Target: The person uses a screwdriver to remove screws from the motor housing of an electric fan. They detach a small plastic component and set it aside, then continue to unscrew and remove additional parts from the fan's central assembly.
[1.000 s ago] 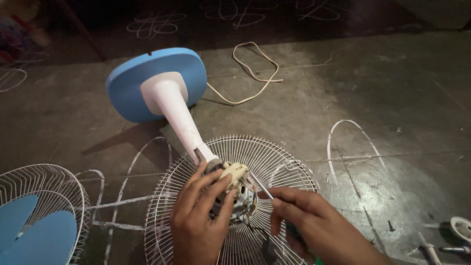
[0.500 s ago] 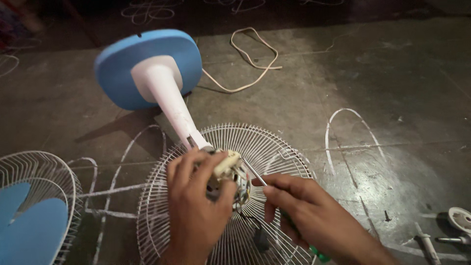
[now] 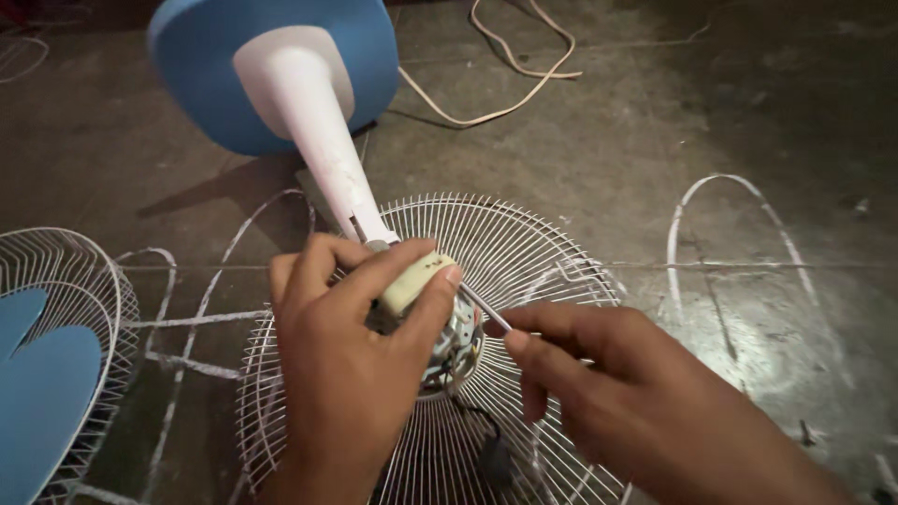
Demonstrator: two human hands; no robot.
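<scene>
Both hands meet over the middle of the wire fan guard [image 3: 524, 281], which lies flat on the dark concrete floor [image 3: 730, 122]. Left hand [image 3: 351, 374] has its grip closed around the fan motor [image 3: 440, 318], fingers curled over the cream-coloured top of the housing, thumb pressed on its near edge. Right hand [image 3: 608, 393] has its grip closed on a thin metal tool [image 3: 486, 310], whose bright shaft slants up and left until its tip touches the motor's side, just under the left thumb. So the motor sits inside the left grip and just left of the right one, at the hub of the guard.

A white fan stem [image 3: 318, 140] runs from the motor up to the round blue base [image 3: 281, 65], tipped on its side near the top edge. A pale cord [image 3: 505, 89] loops over the floor beyond it. At the left edge lies a second wire guard [image 3: 65, 299] with blue fan blades [image 3: 42, 402] on it. Chalk lines [image 3: 739, 201] mark the floor to the right.

Against the picture half a second ago, the view is closer in, the base cut by the top edge, and both hands keep their hold on motor and tool in much the same pose.
</scene>
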